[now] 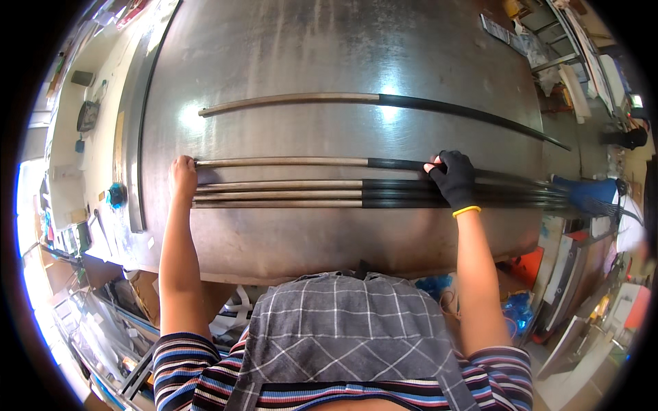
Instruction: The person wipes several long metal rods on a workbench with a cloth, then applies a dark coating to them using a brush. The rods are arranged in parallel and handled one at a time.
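A long, thin two-tone rod, brownish metal on the left and black on the right, lies crosswise before me. My left hand is bare, its fingers closed at the rod's left end. My right hand, in a black fingerless glove with a yellow band at the wrist, pinches the black part. Just nearer to me, several similar rods lie side by side in a bundle, their colour changes roughly lined up. Farther off, a single rod lies apart on the metal tabletop.
A long dark metal bar runs along the table's left side. At the right edge another person in blue trousers stands by the rods' far ends. Boxes and blue plastic sit below the near edge.
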A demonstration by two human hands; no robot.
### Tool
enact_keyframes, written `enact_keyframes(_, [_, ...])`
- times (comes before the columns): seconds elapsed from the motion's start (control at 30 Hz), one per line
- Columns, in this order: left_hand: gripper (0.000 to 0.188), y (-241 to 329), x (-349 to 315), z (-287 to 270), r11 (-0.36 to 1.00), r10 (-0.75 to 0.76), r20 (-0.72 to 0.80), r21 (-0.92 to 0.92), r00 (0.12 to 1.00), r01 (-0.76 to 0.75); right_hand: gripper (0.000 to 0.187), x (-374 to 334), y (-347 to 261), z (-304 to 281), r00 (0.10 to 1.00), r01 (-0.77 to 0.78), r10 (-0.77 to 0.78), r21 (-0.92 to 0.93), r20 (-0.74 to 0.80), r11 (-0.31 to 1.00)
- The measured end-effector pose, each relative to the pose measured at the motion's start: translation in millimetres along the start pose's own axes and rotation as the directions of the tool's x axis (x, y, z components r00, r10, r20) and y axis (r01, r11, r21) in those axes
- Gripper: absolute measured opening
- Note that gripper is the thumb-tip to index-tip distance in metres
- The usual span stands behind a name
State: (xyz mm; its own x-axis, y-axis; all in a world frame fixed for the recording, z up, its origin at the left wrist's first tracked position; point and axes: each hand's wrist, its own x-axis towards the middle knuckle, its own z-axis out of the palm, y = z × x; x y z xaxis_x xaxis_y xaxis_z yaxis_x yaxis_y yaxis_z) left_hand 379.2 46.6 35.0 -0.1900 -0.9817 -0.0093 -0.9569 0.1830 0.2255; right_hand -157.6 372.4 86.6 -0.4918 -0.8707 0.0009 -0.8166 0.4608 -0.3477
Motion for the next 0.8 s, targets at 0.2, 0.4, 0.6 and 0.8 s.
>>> enact_keyframes(0.2, [0.021, -21, -15, 4, 1.0, -0.004, 0.014, -0.009, 1.0, 0.004, 0.028, -11, -2, 6, 0.998, 0.061, -0.06, 0.035, -0.036, 0.998])
enact_keyframes(0.4, [0.021, -17, -30, -3, 0.998, -0.044, 0.044, -0.047, 0.998, 0.046, 0.027, -19, -4, 6, 0.99, 0.128, -0.125, 0.041, -0.062, 0.991])
enact_keyframes(0.6, [0.033, -17, -13, -6, 0.966, -0.062, -0.124, -0.257, 0.99, 0.028, 0.045, 0, 2, -3, 0.991, 0.112, -0.122, -0.147, -0.06, 0.983])
enact_keyframes(0.8, [0.045, 59, 69, 3, 0.926, -0.119, -0.037, -0.364, 0.992, 0.098, 0.063, 84, -10, 5, 0.982, 0.095, -0.147, -0.371, -0.117, 0.924])
